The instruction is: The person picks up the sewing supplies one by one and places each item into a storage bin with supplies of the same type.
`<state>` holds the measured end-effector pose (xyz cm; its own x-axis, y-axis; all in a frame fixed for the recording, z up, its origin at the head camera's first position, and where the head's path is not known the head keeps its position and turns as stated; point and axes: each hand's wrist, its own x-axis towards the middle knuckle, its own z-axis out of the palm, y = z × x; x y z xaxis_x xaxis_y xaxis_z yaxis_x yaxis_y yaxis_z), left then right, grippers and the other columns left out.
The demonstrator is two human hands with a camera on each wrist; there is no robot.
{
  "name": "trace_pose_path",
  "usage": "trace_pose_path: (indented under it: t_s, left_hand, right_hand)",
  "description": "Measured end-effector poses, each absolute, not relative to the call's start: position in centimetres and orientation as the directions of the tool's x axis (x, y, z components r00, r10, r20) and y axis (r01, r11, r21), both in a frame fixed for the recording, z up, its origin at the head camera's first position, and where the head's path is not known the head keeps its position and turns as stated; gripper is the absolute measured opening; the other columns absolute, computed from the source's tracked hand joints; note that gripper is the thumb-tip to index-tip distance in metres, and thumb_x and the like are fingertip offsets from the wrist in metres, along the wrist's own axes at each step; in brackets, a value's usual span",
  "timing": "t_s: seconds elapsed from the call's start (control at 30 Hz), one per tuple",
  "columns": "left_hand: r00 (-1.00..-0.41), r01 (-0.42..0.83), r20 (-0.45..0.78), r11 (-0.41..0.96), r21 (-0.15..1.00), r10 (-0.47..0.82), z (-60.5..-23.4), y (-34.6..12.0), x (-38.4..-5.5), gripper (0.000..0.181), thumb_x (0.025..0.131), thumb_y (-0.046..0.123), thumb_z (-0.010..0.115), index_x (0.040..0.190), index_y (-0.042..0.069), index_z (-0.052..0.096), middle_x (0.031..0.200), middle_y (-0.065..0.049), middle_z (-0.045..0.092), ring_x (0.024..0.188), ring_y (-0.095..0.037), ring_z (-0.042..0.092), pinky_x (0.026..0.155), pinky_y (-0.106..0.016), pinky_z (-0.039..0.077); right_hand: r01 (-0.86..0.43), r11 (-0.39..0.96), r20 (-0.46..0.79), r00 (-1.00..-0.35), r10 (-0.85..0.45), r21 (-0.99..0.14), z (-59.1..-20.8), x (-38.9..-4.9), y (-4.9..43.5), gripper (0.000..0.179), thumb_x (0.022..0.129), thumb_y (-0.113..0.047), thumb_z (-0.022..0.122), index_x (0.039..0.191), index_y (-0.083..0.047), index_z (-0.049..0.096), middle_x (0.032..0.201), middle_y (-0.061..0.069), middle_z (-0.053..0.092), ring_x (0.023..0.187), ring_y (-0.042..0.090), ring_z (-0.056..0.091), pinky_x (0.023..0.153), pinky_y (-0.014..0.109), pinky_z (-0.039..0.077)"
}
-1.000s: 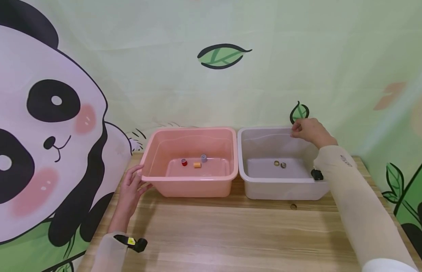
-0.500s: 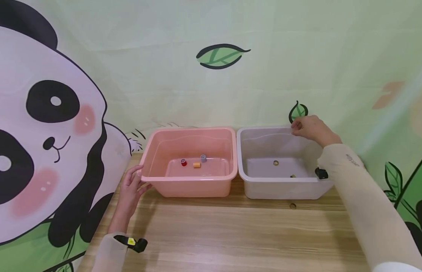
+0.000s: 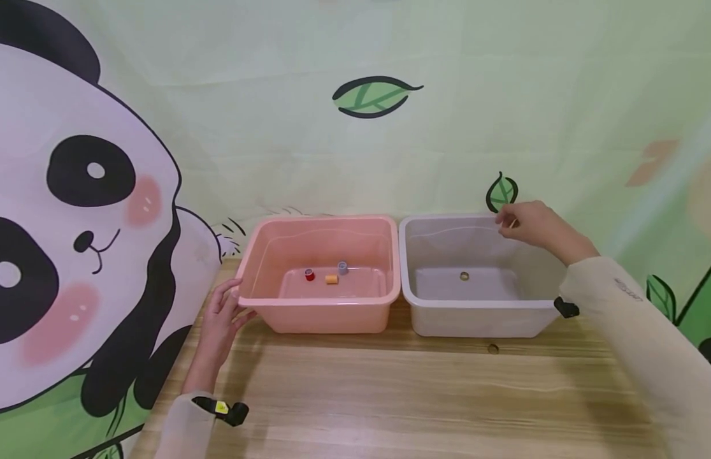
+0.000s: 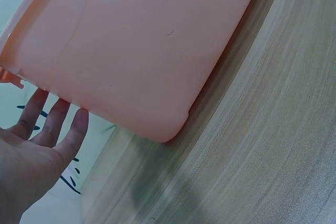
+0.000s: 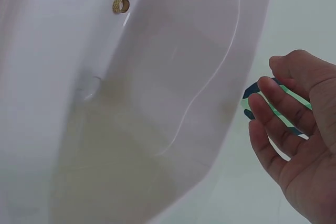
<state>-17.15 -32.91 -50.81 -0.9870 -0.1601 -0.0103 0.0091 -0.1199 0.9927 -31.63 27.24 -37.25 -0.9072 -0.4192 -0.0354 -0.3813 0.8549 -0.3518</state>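
Note:
My right hand [image 3: 533, 223] is raised over the back right rim of a grey plastic bin [image 3: 476, 323]. In the right wrist view its fingers [image 5: 273, 114] are loosely bent, with nothing between them. A textured gold ring [image 5: 121, 6] lies on the bin's floor. My left hand [image 3: 218, 315] is at the left front corner of a pink plastic bin [image 3: 327, 317]. Its fingertips [image 4: 80, 116] touch the outside of that bin below the rim. The pink bin contains a red cylinder [image 3: 309, 275], an orange cylinder [image 3: 331, 279] and a greyish one [image 3: 343, 268], all small.
Both bins stand side by side on a wooden table [image 3: 390, 395], close to a panda-printed backdrop [image 3: 264, 127]. Another small ring [image 3: 493, 349] lies on the wood just in front of the grey bin.
My right hand has drawn slightly right and its pinched fingers have parted. One of two rings in the grey bin has rolled forward and out of sight. The left hand stays put.

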Motion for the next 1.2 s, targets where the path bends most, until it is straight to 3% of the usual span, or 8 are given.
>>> trace_pose_path:
  t_s: [0.37,0.67,1.2]
  left_hand:
    - [-0.987,0.013,-0.007,-0.119,0.993,-0.162,-51.0,-32.9,-17.2,0.047,0.106,0.036,0.052,0.147,0.015,0.043,0.145,-0.013,0.047,0.105,-0.008,0.068,0.090,-0.032,0.058]
    - [-0.987,0.019,0.000,-0.118,0.993,-0.160,-50.9,-32.8,-17.2,0.047,0.107,0.036,0.051,0.147,0.014,0.043,0.144,-0.014,0.047,0.104,-0.008,0.069,0.089,-0.032,0.058]
    - [-0.986,0.007,-0.012,-0.115,0.993,-0.165,-50.9,-32.9,-17.2,0.047,0.107,0.036,0.052,0.148,0.014,0.042,0.146,-0.011,0.046,0.104,-0.008,0.068,0.089,-0.031,0.057]
  right_hand:
    - [-0.418,0.839,0.025,-0.899,-0.437,-0.347,-37.4,-29.3,27.9,0.024,0.096,-0.014,0.069,0.113,0.002,0.067,0.097,0.012,0.071,0.089,0.028,0.066,0.077,0.046,0.055]
    - [-0.431,0.806,0.100,-0.898,-0.429,-0.406,-38.2,-26.5,28.0,0.020,0.096,-0.013,0.068,0.113,-0.002,0.069,0.107,0.014,0.071,0.101,0.031,0.067,0.087,0.052,0.054]
    - [-0.502,0.759,0.233,-0.865,-0.445,-0.415,-39.4,-23.0,28.3,0.017,0.095,-0.006,0.068,0.111,-0.001,0.070,0.106,0.014,0.073,0.096,0.031,0.070,0.083,0.050,0.057]
